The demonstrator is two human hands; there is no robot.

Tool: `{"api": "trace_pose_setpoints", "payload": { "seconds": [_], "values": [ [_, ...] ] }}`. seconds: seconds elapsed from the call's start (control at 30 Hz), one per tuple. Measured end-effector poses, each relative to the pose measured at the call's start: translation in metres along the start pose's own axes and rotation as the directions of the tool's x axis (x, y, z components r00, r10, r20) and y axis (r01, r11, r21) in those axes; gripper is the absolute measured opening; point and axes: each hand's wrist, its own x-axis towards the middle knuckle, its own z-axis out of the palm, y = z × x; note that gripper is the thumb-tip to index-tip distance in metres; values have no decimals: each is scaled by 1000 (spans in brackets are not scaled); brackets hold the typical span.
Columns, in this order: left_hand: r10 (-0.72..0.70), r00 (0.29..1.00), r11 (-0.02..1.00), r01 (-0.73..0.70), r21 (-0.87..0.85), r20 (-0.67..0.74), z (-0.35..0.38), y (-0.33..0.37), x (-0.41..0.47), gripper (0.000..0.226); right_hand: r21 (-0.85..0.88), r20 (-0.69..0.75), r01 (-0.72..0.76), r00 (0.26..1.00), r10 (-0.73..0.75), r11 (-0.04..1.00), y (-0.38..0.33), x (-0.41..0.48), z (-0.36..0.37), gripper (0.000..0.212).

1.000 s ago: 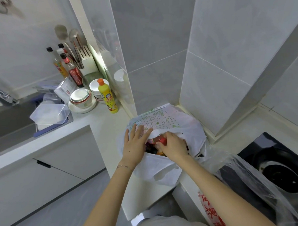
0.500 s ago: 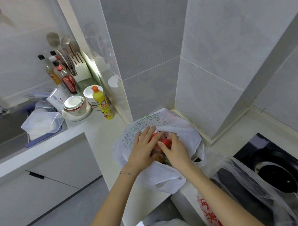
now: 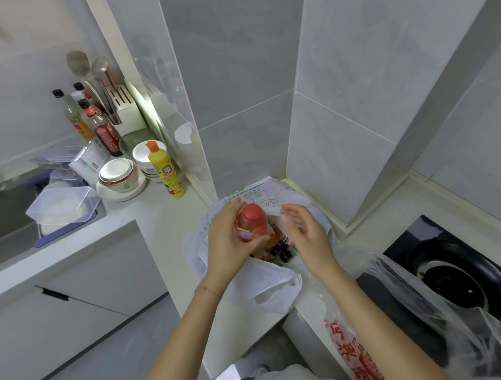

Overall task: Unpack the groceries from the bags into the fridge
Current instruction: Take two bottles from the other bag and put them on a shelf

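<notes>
Gripped in the left hand point(image 3: 226, 245): a red plastic bottle point(image 3: 252, 222), thumb in front, fingers curled behind, held just above the open mouth of the white shopping bag point(image 3: 265, 287). Beside it the right hand point(image 3: 306, 236), fingers loose and spread, holding nothing, over the same bag. Inside the bag, more small bottles point(image 3: 280, 251), dark-capped. Under the bag, the white counter point(image 3: 164, 219). To the right, a clear plastic bag point(image 3: 421, 320) with red print, draped over the black hob point(image 3: 435, 239).
</notes>
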Motion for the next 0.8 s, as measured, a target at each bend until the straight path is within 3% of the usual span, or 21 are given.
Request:
{"api": "trace_pose_setpoints", "payload": {
  "seconds": [0.07, 0.17, 0.37, 0.67, 0.8],
  "values": [
    [-99, 995, 979, 96, -181, -10, -15, 20, -7, 67, -46, -17, -36, 999, 35, 998, 6, 3, -2, 28],
    [-137, 989, 951, 116, -287, -52, -35, 39, -19, 64, -89, -6, -115, 993, 115, 989, 18, 6, 1, 30],
    [-207, 968, 938, 155, -309, -142, -80, 39, -45, 65, -189, 23, -156, 986, 164, 969, 35, 2, 7, 28],
    [-430, 901, 886, 413, -210, -46, -72, -24, -109, 68, -524, 167, -118, 957, 238, 843, 84, 14, 22, 45],
    [-521, 853, 838, 503, -210, -36, -55, -49, -137, 66, -533, 203, -156, 931, 305, 832, 95, 22, 30, 53]
  ]
}}
